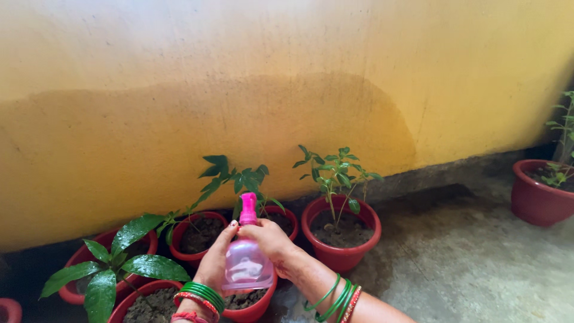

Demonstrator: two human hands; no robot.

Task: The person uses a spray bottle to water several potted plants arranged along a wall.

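Crowding your hands, red pots [341, 239] line the foot of the yellow wall [287, 90], while bare concrete floor [472, 263] lies open to your right up to another red pot [538, 197]. Your left hand [214, 260] and right hand [270, 239] both close around the pink spray bottle [246, 260], upright between them above a near pot [254, 308].

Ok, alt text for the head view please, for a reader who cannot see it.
Two hands hold a clear spray bottle with a pink nozzle: the left hand cups its side, the right hand grips near the top. Both wrists wear green and red bangles. Red pots of small leafy plants stand along a damp-stained yellow wall on a concrete floor.
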